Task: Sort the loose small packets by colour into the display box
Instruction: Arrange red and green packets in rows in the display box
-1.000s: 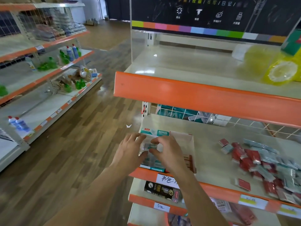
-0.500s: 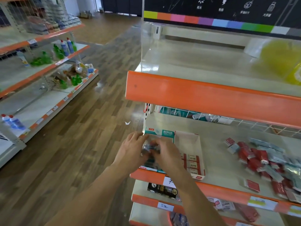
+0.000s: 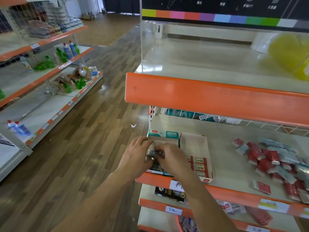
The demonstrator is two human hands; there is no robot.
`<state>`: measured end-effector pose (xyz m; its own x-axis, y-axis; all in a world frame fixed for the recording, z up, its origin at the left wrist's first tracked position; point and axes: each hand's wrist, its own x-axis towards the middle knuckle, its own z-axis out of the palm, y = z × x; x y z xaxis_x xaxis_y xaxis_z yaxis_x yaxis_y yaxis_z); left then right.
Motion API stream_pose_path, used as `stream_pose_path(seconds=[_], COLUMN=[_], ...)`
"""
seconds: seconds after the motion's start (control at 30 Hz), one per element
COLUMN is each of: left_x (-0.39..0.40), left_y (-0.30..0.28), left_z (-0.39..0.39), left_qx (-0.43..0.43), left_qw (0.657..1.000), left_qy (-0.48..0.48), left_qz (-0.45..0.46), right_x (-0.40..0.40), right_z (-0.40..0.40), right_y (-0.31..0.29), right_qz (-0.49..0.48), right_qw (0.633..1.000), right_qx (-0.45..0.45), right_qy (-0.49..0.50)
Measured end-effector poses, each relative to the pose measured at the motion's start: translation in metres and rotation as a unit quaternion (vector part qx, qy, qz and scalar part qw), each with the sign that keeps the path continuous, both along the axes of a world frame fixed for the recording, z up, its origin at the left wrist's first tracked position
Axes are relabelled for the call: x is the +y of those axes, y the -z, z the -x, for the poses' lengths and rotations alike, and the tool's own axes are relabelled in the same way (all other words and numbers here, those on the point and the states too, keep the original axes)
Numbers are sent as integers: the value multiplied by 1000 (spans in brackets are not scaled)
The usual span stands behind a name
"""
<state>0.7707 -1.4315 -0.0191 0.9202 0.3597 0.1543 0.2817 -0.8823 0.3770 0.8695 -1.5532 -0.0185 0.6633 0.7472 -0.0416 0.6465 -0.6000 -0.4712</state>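
Note:
A teal display box [image 3: 164, 135] stands at the left end of the middle shelf, with a red-edged display box [image 3: 204, 143] beside it on the right. My left hand [image 3: 135, 156] and my right hand [image 3: 170, 159] are together inside the teal box, fingers curled on the grey-teal packets [image 3: 154, 152] lying there. The red box holds a row of red-and-white packets [image 3: 199, 164] at its front. A loose heap of red and grey-teal packets [image 3: 274, 159] lies further right on the same shelf.
An orange shelf lip [image 3: 209, 96] overhangs the work area from above. Lower shelves hold a black packet [image 3: 168, 193] and more goods. Across the wooden aisle floor [image 3: 93, 131] stands another rack with bottles [image 3: 66, 52].
Both hands have closed together lower in the teal box, pressing on the packets. The camera has shifted, so the red box's contents now show.

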Motion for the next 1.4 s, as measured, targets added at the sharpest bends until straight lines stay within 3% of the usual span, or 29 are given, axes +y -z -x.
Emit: stream_pose_path(seconds=[0.47, 1.3, 1.4], left_x=[-2, -10, -17], left_y=[-3, -3, -5], left_z=[0, -6, -8], left_qx=[12, 7, 16], left_qw=[1000, 999, 999], left_qy=[2, 2, 3], left_qz=[-12, -31, -31], right_x=[-1, 9, 0], right_z=[-3, -6, -9], right_y=[-2, 9, 0], right_qz=[-29, 49, -2], right_qw=[999, 999, 999], right_qx=[36, -13, 15], right_qy=[14, 2, 36])
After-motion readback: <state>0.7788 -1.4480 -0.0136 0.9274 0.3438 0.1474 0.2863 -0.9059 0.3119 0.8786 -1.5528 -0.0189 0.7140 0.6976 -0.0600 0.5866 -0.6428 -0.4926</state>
